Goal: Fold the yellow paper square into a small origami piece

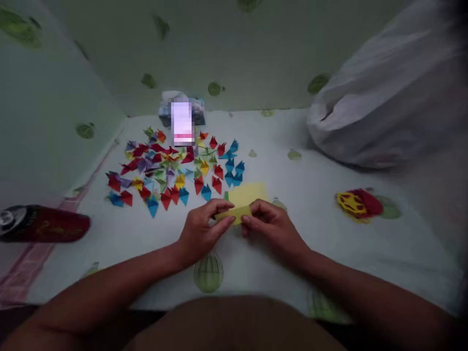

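A small piece of yellow paper (241, 212), folded or bent along its length, is pinched between my two hands. My left hand (201, 226) grips its left end with thumb and fingers. At the right end, my right hand (272, 226) holds it the same way, thumb on the near side. Just beyond my fingers lies a stack of yellow paper sheets (250, 191), with a green edge showing at its left. Many small folded paper figures (166, 197) in red, blue, yellow, green and purple spread over the table to the left.
A lit phone (182, 122), blurred out, leans against a tissue box (199, 112) at the back. A dark red can (47, 224) is at the far left. On the right are a red and yellow object (360, 204) and a large white bag (373, 107). Walls border the table (285, 180).
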`<state>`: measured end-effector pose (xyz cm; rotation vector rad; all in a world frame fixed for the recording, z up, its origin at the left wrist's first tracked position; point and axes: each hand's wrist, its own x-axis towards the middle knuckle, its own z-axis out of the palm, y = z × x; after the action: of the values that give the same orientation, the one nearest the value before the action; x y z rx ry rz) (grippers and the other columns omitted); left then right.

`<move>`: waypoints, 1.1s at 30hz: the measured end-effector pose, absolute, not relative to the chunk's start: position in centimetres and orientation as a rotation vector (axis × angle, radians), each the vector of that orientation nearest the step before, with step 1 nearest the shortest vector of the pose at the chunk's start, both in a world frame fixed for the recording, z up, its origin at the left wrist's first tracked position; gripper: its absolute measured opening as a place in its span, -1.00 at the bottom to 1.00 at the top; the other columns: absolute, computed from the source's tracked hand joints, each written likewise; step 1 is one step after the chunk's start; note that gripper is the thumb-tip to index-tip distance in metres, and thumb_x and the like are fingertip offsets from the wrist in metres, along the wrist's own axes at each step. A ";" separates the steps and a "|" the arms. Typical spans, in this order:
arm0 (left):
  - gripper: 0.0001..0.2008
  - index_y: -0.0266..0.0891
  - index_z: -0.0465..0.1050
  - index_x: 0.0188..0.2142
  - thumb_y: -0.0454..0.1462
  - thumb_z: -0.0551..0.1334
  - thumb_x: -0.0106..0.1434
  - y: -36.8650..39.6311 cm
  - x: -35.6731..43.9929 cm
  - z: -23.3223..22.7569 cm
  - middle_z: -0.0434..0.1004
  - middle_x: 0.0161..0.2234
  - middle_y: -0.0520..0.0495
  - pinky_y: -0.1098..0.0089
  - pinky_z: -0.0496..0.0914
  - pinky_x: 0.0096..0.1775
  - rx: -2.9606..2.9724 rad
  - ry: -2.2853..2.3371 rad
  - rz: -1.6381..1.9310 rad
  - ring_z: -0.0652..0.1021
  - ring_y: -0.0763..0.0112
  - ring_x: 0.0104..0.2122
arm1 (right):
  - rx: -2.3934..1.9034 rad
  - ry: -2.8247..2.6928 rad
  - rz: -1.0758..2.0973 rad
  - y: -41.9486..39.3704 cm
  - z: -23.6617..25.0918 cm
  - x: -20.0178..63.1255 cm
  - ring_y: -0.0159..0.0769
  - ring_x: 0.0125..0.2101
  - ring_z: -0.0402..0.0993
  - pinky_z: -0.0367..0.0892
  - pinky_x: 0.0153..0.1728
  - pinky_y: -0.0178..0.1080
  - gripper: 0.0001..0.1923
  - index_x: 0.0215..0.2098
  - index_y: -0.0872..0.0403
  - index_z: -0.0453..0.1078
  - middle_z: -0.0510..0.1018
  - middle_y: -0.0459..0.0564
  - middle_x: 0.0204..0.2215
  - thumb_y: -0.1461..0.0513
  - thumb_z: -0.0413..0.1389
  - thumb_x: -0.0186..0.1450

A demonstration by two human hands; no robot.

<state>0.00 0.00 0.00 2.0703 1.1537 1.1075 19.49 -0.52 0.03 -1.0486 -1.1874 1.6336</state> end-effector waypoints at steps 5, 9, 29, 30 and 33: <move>-0.87 -0.32 0.56 -0.16 -0.39 0.28 0.29 0.3 0.1 0.1 0.62 -0.37 -0.08 0.49 0.46 -0.32 2.148 0.989 1.158 0.58 0.47 -0.38 | -1.030 -1.180 1.633 -0.8 -0.3 19.5 -0.40 -0.52 0.42 0.30 -0.38 -0.30 -0.80 -0.43 0.07 0.33 0.55 -0.13 -0.59 0.18 0.22 0.28; -0.81 -0.29 0.55 -0.09 -0.40 0.28 0.29 0.4 0.1 0.1 0.64 -0.29 -0.12 0.46 0.48 -0.29 2.179 1.016 1.178 0.59 0.45 -0.33 | -1.018 -1.150 1.655 -0.8 -0.5 19.4 -0.40 -0.53 0.44 0.32 -0.37 -0.29 -0.79 -0.43 0.06 0.31 0.55 -0.14 -0.59 0.17 0.22 0.28; -0.80 -0.28 0.56 -0.08 -0.39 0.24 0.33 0.4 0.1 -0.3 0.60 -0.34 -0.10 0.46 0.47 -0.29 2.212 0.895 1.125 0.58 0.46 -0.35 | -1.112 -1.198 1.638 -0.7 -0.2 19.5 -0.41 -0.54 0.45 0.35 -0.45 -0.30 -0.77 -0.40 0.07 0.35 0.46 -0.16 -0.51 0.10 0.21 0.27; -0.80 -0.28 0.56 -0.07 -0.38 0.25 0.32 0.4 0.1 -0.2 0.61 -0.33 -0.10 0.46 0.47 -0.29 2.177 0.935 1.098 0.58 0.45 -0.35 | -1.124 -1.224 1.612 -0.7 -0.2 19.5 -0.41 -0.54 0.44 0.36 -0.46 -0.30 -0.77 -0.41 0.07 0.36 0.45 -0.16 -0.50 0.10 0.21 0.26; -0.87 -0.28 0.56 -0.18 -0.32 0.28 0.28 0.4 0.2 0.1 0.60 -0.41 -0.05 0.49 0.42 -0.38 1.905 1.119 0.946 0.56 0.47 -0.44 | -1.192 -1.351 1.463 -0.7 0.0 19.7 -0.41 -0.59 0.41 0.31 -0.51 -0.31 -0.79 -0.44 0.07 0.36 0.43 -0.16 -0.57 0.13 0.16 0.29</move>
<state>0.19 0.37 0.12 1.9045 1.1189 0.9465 19.67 -0.67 0.00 -1.1918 -1.3512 1.4625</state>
